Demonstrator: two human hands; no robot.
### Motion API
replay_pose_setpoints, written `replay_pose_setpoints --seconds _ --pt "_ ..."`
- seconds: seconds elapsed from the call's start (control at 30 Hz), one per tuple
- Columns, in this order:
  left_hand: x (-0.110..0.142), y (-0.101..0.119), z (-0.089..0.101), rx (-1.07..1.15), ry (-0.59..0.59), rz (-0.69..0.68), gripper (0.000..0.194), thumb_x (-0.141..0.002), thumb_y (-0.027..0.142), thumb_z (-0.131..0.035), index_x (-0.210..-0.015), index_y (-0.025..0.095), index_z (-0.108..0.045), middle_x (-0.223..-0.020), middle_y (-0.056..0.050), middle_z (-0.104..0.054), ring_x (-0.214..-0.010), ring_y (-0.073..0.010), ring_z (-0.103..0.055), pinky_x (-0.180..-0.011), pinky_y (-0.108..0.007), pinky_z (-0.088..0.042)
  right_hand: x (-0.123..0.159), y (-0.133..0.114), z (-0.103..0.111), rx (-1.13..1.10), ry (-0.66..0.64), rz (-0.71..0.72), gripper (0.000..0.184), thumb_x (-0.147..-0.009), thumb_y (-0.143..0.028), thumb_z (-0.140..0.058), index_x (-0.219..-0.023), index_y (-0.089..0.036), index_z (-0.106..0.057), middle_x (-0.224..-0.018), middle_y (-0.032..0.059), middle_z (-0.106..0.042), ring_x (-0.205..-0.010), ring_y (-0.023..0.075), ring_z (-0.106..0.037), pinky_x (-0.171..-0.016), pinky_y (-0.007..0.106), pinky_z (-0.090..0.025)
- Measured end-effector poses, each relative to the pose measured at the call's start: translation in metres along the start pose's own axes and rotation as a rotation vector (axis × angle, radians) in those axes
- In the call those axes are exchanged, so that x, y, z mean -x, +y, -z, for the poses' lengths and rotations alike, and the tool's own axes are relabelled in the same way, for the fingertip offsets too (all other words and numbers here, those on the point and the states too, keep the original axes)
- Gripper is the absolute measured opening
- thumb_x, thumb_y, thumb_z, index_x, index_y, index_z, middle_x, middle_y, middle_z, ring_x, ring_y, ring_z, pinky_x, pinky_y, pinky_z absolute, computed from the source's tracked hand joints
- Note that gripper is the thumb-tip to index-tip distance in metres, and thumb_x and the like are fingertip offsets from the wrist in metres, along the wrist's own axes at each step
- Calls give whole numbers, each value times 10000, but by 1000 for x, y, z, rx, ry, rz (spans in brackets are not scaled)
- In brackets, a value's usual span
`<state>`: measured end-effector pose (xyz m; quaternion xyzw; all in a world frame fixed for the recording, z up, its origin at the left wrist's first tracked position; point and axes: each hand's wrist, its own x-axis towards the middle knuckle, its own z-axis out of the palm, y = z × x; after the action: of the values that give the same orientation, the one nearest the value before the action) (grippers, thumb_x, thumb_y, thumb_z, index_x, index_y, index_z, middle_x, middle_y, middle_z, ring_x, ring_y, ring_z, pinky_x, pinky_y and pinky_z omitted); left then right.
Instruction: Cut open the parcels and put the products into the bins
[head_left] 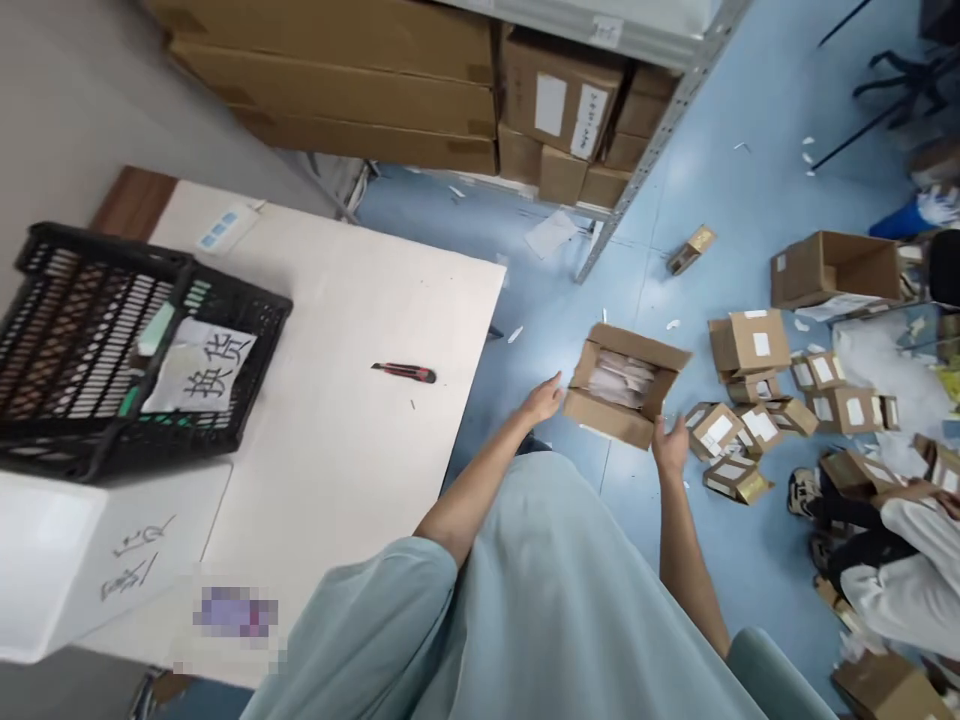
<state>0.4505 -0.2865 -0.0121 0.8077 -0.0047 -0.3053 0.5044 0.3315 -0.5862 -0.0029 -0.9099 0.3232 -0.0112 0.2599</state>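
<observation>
An open cardboard box (609, 432) is in front of me, beyond the table's right edge. Flat, pale pinkish packets (621, 378) lie inside it, and its flaps are folded outward. My right hand (670, 446) grips the box at its near right corner, thumb on the flap. On the other side, my left hand (543, 399) has its fingers stretched toward the box's left edge, seemingly just short of it, with nothing held. A red and black utility knife (405, 372) lies on the white table (352, 290) to my left.
A black plastic crate (217, 290) and a white bin (150, 560) stand on the table's left. Ahead, a metal shelf (660, 150) holds cartons. Several small boxes (750, 340) and paper scraps litter the blue floor at right, where a person (900, 560) sits.
</observation>
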Motion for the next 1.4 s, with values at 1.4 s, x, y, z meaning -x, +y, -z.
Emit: replay_pose_setpoints --seconds 1.4 --pt "482 -183 -102 1172 1954 360 464 -844 622 -857 -1044 209 -787 -1247 -146 -851 -1256 -345 -786 -1197 -548 -594 386 -295 -155 97 -1584 1285 687 -986 -700 -640 -1405 -170 -767 -1337 182 -827 -1151 316 -804 -1059 515 -657"
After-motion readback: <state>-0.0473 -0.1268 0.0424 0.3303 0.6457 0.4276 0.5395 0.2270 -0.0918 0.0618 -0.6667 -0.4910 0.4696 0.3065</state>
